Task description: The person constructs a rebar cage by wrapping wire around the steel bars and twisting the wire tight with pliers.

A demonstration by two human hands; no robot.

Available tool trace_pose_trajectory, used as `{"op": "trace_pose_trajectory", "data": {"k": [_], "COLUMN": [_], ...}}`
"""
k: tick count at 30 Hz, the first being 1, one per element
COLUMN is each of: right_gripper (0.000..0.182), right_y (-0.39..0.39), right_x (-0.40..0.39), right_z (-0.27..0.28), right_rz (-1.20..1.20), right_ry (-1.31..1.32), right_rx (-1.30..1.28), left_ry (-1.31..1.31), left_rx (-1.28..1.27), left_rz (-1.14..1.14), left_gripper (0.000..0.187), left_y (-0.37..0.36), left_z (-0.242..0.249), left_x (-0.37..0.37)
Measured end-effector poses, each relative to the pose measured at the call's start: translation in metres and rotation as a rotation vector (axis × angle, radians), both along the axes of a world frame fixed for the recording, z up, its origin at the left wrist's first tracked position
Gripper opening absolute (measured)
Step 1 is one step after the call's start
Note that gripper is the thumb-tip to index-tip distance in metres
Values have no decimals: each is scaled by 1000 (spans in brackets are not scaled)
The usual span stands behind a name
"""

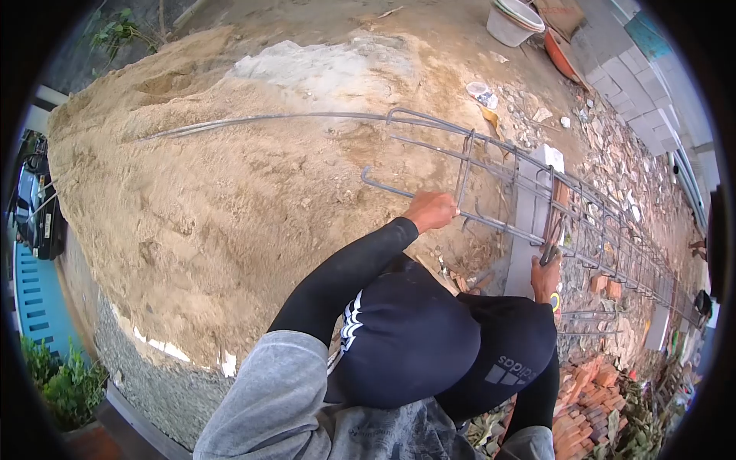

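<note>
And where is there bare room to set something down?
The sand heap looks bare between the long bars and the left sleeve. It is crowded around the right hand: steel cage, pale block, brick pieces.

Sand heap (pixel 215 199), dark car (pixel 38 201), stacked buckets (pixel 512 27), loose red bricks (pixel 589 405), green plants (pixel 63 387)

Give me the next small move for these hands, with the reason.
Probably a slight turn of the tool in the right hand: it sits close to where a stirrup crosses the nearest long rebar, and the left hand holds that rebar beside the end stirrup, seemingly steadying it. Whether the tool's tip touches is unclear.
</note>
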State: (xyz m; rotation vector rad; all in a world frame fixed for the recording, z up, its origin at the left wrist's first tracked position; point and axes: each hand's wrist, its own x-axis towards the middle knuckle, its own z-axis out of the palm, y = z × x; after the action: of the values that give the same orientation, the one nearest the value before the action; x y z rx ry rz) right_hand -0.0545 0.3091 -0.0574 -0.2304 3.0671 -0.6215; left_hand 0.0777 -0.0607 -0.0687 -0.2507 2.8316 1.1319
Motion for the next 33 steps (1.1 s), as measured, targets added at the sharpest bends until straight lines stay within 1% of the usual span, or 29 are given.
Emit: {"op": "trace_pose_trajectory", "data": {"k": [2,4,7,8,10,11,12,14,15,16,17,18,19,20,21,24,27,30,33], "right_gripper": [77,76,81,79,76,73,70,67,67,66,65,65,64,63,63,66,65,65,63], "right_y": [-1,2,8,4,-3,2,7,-6,-4,-3,-10,-10,-7,3,8,46,61,66,58], "right_x": [2,1,-2,-2,1,1,-1,10,16,24,41,58,77,96,118,175,220,236,228], "right_z": [2,2,-1,5,15,7,-2,23,19,14,27,41,50,48,48,14,5,2,2], "right_rz": [-16,-2,25,29,15,44,69,-25,-22,-14,-50,-81,-84,-67,-107,-171,-237,-305,-350], "right_ry": [-19,-16,-8,-27,-67,-5,63,2,72,142,107,3,28,52,-7,-197,-304,-334,-310], "right_rx": [-8,-27,-37,-51,-73,-97,-119,-64,-145,-226,-360,-434,-436,-439,-503,-557,-590,-633,-648], "left_ry": [-20,-48,-82,-89,17,74,6,-82,-101,-61,-22,-28,-35,-97,-158,-226,-273,-34,-36], "left_rx": [-16,6,34,43,-6,-21,-5,-5,-22,-32,-38,-47,-52,-21,3,51,22,53,30], "left_rz": [-19,8,33,32,21,-6,-13,-14,-6,-10,-17,-27,-45,-75,-100,-153,-148,-149,-117], "left_gripper": [34,32,30,30,31,32,33,36,38,39,41,42,43,44,45,44,46,49,49], "left_y": [-2,-1,-3,-3,-8,-6,-6,-8,-10,-11,-13,-16,-17,-18,-19,-24,-26,-29,-30], "left_z": [0,0,2,-1,-15,-22,-16,-9,-9,-13,-19,-21,-22,-13,-3,3,2,-19,-23], "left_x": [-2,-3,-3,-4,-1,-2,-5,-8,-8,-8,-7,-8,-9,-11,-14,-21,-22,-18,-18]}}
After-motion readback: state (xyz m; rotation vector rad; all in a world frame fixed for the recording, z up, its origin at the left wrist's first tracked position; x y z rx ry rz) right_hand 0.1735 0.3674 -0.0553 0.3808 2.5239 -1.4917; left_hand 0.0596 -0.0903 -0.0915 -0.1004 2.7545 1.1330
